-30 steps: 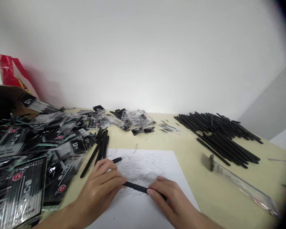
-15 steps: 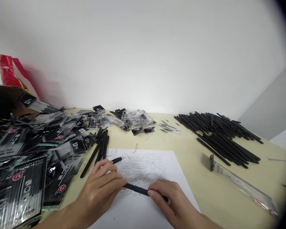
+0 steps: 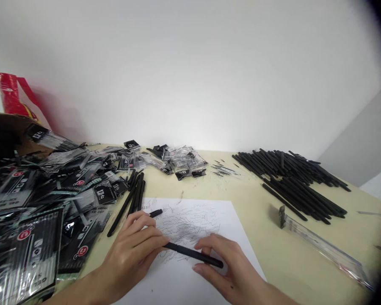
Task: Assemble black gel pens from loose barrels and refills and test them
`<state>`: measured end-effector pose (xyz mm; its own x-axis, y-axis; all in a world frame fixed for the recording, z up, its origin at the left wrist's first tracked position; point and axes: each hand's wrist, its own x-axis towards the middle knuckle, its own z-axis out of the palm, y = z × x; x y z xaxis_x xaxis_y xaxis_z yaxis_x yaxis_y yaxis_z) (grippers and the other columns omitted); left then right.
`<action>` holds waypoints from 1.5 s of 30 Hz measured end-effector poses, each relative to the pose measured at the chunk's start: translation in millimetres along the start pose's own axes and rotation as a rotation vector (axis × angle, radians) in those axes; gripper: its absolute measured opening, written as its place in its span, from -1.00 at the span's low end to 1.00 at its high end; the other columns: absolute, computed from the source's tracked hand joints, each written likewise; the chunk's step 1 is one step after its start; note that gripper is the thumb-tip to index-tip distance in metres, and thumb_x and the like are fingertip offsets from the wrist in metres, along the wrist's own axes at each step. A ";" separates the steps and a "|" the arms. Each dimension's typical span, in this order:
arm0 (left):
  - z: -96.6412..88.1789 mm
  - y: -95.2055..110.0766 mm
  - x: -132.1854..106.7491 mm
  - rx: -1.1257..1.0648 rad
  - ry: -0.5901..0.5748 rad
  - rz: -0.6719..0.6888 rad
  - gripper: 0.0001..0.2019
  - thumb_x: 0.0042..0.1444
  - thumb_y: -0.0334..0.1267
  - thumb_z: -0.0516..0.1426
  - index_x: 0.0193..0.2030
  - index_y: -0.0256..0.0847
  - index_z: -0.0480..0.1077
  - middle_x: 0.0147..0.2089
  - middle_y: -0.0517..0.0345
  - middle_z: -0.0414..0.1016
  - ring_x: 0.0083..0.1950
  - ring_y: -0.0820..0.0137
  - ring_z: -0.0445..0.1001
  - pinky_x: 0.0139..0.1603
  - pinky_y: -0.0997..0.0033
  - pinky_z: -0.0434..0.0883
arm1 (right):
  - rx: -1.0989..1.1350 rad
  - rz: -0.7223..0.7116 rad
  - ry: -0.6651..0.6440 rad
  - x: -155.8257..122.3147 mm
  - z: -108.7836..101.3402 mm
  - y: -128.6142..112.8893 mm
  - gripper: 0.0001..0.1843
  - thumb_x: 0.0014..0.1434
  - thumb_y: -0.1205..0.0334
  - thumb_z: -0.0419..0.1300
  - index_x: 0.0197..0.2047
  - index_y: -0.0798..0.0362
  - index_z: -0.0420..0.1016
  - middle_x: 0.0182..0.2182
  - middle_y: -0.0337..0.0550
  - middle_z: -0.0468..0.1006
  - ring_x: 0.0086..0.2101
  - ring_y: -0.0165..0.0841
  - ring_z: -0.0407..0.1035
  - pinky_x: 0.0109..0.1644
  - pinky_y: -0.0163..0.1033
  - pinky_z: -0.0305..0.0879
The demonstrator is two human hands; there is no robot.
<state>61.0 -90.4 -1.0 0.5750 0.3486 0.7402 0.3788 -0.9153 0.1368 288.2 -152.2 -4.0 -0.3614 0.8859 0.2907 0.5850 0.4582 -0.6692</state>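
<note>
My left hand (image 3: 131,254) rests on the white scribbled sheet (image 3: 190,220) and pinches the left end of a black pen (image 3: 190,253) between thumb and fingers. My right hand (image 3: 227,271) is at the pen's right end. Its thumb lies below the pen and its fingers above, spread apart and not squeezing it. The pen lies slanted just above the paper. A short black cap (image 3: 155,213) sits on the sheet by my left fingertips.
Heaps of black refill packets (image 3: 34,212) cover the table's left side beside a cardboard box (image 3: 6,131). A few loose pens (image 3: 131,199) lie near the sheet. More packets (image 3: 184,161) are at the back, a large pen pile (image 3: 292,178) right, and a clear tray (image 3: 320,245).
My right hand has loosened from a tight grip on the pen; its fingers have spread and more of the pen shows. My left hand has stayed put.
</note>
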 end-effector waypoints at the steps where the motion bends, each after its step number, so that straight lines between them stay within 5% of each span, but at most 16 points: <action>1: 0.3 -0.1 -0.2 -0.002 -0.004 -0.001 -0.84 0.05 -0.52 0.12 -0.26 -0.21 0.41 -0.45 0.21 0.48 -0.33 0.40 0.35 -0.16 0.26 0.28 | -0.007 -0.008 0.007 0.1 0.2 0.1 -0.88 0.17 0.20 0.09 -0.27 0.08 0.36 -0.50 -0.21 0.39 -0.45 -0.41 0.28 -0.39 -0.36 0.17; 6: 1.5 -2.2 -3.9 -0.021 -0.030 0.007 -0.78 0.02 -0.58 0.13 -0.24 -0.22 0.40 -0.43 0.18 0.48 -0.31 0.38 0.32 -0.15 0.21 0.27 | -0.053 -0.018 -0.058 1.2 -0.2 0.0 -0.69 0.28 0.25 -0.10 -0.43 0.06 0.34 -0.56 -0.21 0.37 -0.48 -0.40 0.27 -0.39 -0.33 0.15; 12: 0.5 -2.0 -2.1 -0.021 -0.024 0.004 -0.80 0.04 -0.56 0.12 -0.25 -0.22 0.40 -0.43 0.19 0.47 -0.31 0.39 0.32 -0.14 0.22 0.26 | -0.069 -0.035 -0.005 -0.9 -0.9 1.2 -0.89 0.18 0.21 0.09 -0.27 0.06 0.33 -0.51 -0.24 0.39 -0.46 -0.42 0.28 -0.37 -0.36 0.17; 17: 0.4 0.9 0.5 -0.034 -0.018 0.005 -0.81 0.03 -0.56 0.12 -0.25 -0.24 0.41 -0.44 0.19 0.47 -0.32 0.39 0.32 -0.16 0.24 0.27 | -0.105 -0.041 -0.008 -1.1 -2.3 -3.2 -0.79 0.22 0.23 0.00 -0.44 0.08 0.30 -0.58 -0.25 0.35 -0.53 -0.44 0.25 -0.44 -0.37 0.14; 28: 1.2 0.4 -0.8 -0.052 -0.050 -0.026 -0.83 0.05 -0.54 0.12 -0.24 -0.23 0.41 -0.44 0.19 0.47 -0.31 0.38 0.30 -0.15 0.24 0.25 | -0.138 -0.134 0.049 -0.2 1.7 2.1 -0.77 0.26 0.22 -0.03 -0.29 0.11 0.40 -0.56 -0.18 0.40 -0.50 -0.39 0.27 -0.41 -0.33 0.17; 37: 3.2 4.1 -3.7 0.006 -0.007 -0.051 -0.83 0.06 -0.56 0.10 -0.30 -0.22 0.41 -0.49 0.23 0.45 -0.37 0.41 0.29 -0.22 0.30 0.21 | -0.050 0.087 -0.183 2.1 -0.1 -5.3 -0.59 0.32 0.15 -0.13 -0.53 0.06 0.26 -0.69 -0.35 0.19 -0.62 -0.50 0.14 -0.55 -0.41 0.05; 45: 7.5 0.9 -3.0 0.088 -0.081 -0.001 -0.83 0.21 -0.34 0.03 -0.11 -0.24 0.39 -0.29 0.15 0.53 -0.20 0.35 0.34 -0.07 0.24 0.18 | -0.567 -0.441 0.138 3.9 -3.9 3.5 -0.74 0.31 0.31 -0.10 -0.35 0.13 0.33 -0.63 -0.21 0.35 -0.59 -0.41 0.19 -0.45 -0.28 0.10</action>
<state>65.0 -90.8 -8.0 0.6297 0.3683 0.6840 0.4399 -0.8947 0.0768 291.7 -146.9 -2.5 -0.5770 0.5943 0.5602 0.7057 0.7080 -0.0242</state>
